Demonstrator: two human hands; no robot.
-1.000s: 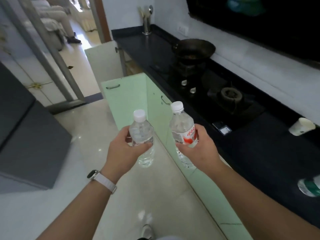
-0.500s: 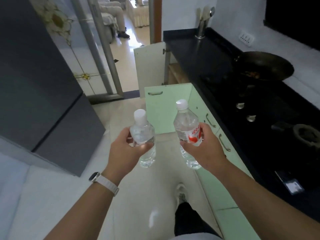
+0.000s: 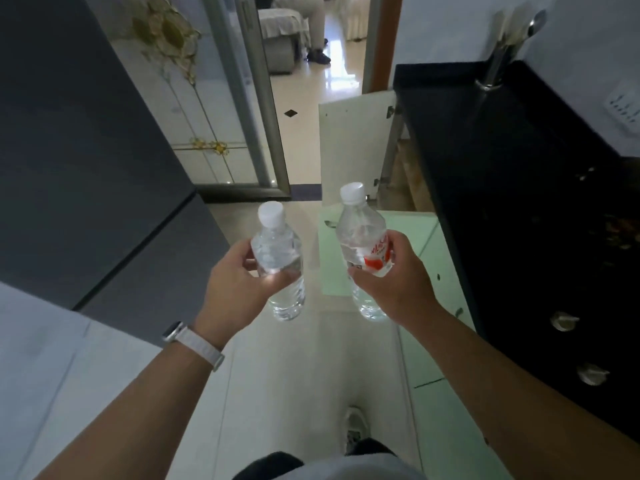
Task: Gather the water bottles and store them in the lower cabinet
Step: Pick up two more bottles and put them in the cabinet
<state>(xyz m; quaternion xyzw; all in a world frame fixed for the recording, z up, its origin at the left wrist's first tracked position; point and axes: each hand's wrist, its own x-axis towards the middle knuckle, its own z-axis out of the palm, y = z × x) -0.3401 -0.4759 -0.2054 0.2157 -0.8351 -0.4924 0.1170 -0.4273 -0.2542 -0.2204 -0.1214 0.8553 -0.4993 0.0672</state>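
Note:
My left hand (image 3: 235, 278) grips a clear, unlabelled water bottle (image 3: 278, 265) with a white cap, held upright over the floor. My right hand (image 3: 398, 278) grips a second clear bottle (image 3: 362, 237) with a red and white label and a white cap. Both bottles sit side by side at chest height in the middle of the view. Ahead, a lower cabinet stands with its white door (image 3: 353, 147) swung open, showing a wooden interior (image 3: 403, 174). Nearer, a pale green cabinet door (image 3: 374, 258) also hangs open into the aisle.
A black countertop (image 3: 502, 168) runs along the right with a steel utensil holder (image 3: 498, 64) at its far end and stove knobs (image 3: 562, 322) on its front. A dark grey fridge (image 3: 86, 168) fills the left. A doorway (image 3: 311, 98) opens ahead. My shoe (image 3: 356, 427) is on the pale floor.
The view has swung left and moved forward along the aisle. The wok and burners have slid out of view, and the open white cabinet door is closer. Both hands keep their bottles.

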